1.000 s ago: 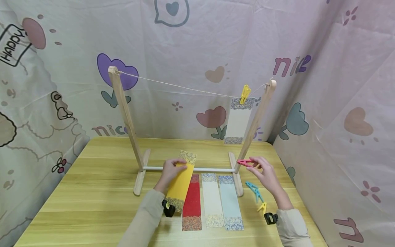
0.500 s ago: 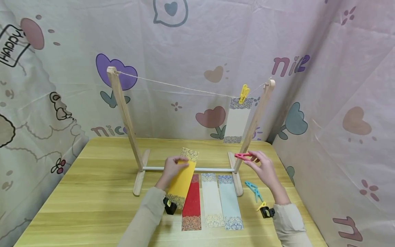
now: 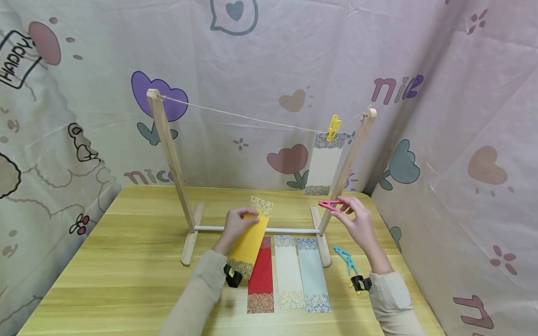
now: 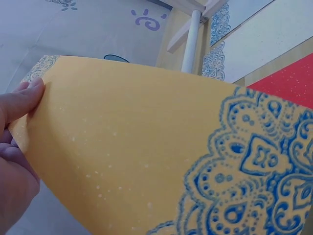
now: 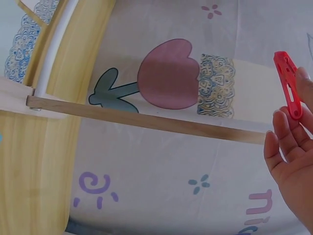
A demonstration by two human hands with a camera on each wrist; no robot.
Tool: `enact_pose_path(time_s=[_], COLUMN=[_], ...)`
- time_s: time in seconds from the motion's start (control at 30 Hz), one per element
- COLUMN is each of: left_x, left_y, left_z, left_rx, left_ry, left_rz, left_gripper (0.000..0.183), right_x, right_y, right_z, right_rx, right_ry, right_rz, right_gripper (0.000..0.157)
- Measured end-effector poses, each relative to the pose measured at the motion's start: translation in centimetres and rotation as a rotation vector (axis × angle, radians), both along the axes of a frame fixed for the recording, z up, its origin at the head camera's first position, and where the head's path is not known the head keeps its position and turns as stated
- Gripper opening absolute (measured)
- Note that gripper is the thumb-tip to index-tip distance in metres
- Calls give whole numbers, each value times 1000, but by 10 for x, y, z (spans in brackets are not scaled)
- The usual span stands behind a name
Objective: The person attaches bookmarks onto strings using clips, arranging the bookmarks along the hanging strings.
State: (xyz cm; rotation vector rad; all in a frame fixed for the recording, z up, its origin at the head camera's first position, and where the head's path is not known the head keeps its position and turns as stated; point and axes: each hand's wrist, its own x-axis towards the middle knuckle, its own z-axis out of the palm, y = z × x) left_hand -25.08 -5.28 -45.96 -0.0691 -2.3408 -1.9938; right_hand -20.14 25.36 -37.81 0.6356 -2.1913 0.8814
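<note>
My left hand [image 3: 235, 227] pinches a yellow paper strip [image 3: 251, 242] near its top; lace-like patterns band both ends. The strip is tilted and held above the table, and in the left wrist view the paper [image 4: 127, 142] fills most of the frame. My right hand [image 3: 358, 223] pinches a red clothespin [image 3: 329, 204] between thumb and fingers, in front of the stand's right post. That clothespin [image 5: 287, 83] also shows in the right wrist view. Above, a string [image 3: 235, 114] runs between two wooden posts, and a yellow clothespin [image 3: 334, 128] holds a white patterned strip [image 3: 324, 165] on it.
A red strip [image 3: 261, 275], a cream strip [image 3: 289, 273] and a light blue strip [image 3: 314, 275] lie side by side on the table [image 3: 126, 261]. Blue clothespins [image 3: 346, 257] lie to the right, with a yellow one mostly hidden by the right wrist camera. The stand's left post [image 3: 170, 154] rises behind.
Both hands have risen slightly, the left with the yellow strip and the right with the red clothespin. The right hand has also shifted a little to the left.
</note>
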Motion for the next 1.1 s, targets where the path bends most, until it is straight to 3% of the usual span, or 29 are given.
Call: enact_pose_path(time_s=[0.27, 0.7, 1.1], left_x=[-5, -8, -10], left_y=[2, 2, 5], left_z=[5, 14, 24], left_rx=[-16, -31, -46], left_ry=[-7, 101, 107], left_rz=[-5, -36, -54], left_gripper=[14, 14, 12], right_x=[-4, -11, -16], right_y=[-3, -10, -14], right_z=[7, 22, 39], right_rx=[-17, -54, -21], right_ry=[40, 97, 135], right_rz=[-4, 10, 0], right_gripper=[41, 38, 39])
